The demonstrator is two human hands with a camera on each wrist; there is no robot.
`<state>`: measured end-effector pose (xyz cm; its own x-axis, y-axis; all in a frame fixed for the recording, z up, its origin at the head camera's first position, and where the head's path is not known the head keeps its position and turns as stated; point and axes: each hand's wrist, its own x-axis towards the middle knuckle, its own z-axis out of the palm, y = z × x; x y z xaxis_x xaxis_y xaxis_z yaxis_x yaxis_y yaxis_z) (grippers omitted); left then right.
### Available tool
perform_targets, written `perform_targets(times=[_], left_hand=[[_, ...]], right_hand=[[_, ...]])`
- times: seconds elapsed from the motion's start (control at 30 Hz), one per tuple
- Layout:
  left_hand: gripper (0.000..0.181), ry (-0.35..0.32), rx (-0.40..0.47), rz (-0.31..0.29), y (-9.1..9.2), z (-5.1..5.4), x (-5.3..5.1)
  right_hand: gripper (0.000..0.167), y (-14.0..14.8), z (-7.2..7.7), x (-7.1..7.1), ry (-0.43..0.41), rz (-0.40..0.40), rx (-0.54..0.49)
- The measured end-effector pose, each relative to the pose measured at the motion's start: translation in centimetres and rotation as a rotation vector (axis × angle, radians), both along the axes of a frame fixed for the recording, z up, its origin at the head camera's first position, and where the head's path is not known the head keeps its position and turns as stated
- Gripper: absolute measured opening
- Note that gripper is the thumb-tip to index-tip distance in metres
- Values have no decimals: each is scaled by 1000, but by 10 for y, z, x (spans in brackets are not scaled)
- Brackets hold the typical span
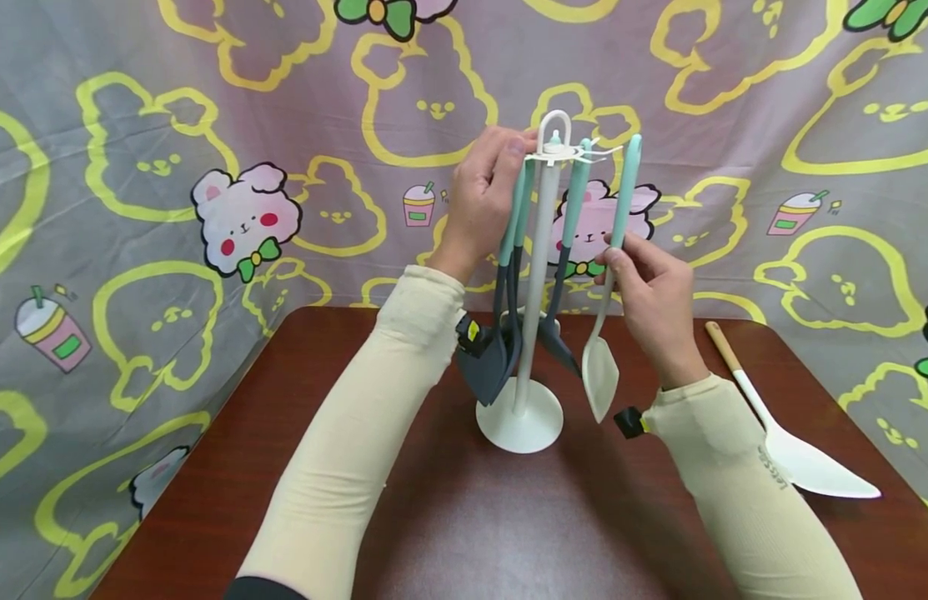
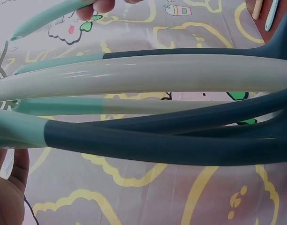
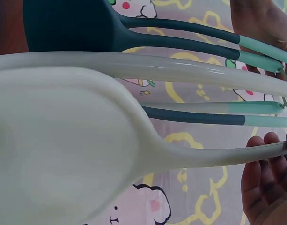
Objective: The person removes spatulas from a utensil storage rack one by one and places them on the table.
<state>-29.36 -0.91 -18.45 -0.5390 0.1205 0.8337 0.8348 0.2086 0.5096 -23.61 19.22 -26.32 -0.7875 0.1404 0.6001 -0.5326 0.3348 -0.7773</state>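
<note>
A white utensil rack [image 1: 540, 275] with a round base stands on the table. My left hand [image 1: 482, 187] grips its top ring on the left side, thumb toward me, other fingers partly hidden. Beneath that hand hang navy utensils [image 1: 484, 371] with mint handles, one a broad turner. Another navy utensil [image 1: 559, 343] hangs right of the pole. My right hand [image 1: 654, 287] pinches a white spoon [image 1: 601, 375] below its mint handle. The spoon is upright, head down, its handle tip beside a rack hook and apparently apart from it. The right wrist view shows the spoon's broad head [image 3: 73, 145] close up.
A white spatula [image 1: 816, 467] with a wooden handle lies on the right of the brown table [image 1: 283, 433], partly behind my right forearm. In the left wrist view, a mint handle [image 2: 272, 15] lies beside a wooden one. Patterned cloth [image 1: 358, 275] hangs behind the table.
</note>
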Motion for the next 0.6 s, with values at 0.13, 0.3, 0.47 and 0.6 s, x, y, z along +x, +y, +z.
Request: perform_targets(times=[0.13,0.3,0.47,0.6], left_hand=[[32,-3,-4,9,-2,1,1],[32,-4,1,10,-3,1,2],[32,-13,9,2,-3,1,3],[32,-41,-7,2,-2,2,5]], right_hand=[[27,-1,2,1,-3,0,-14],[25,2,3,0,-15,28,-59],[26,9,5,-2,-58,43,-95],[29,20,6,-3,-99,24,-52]])
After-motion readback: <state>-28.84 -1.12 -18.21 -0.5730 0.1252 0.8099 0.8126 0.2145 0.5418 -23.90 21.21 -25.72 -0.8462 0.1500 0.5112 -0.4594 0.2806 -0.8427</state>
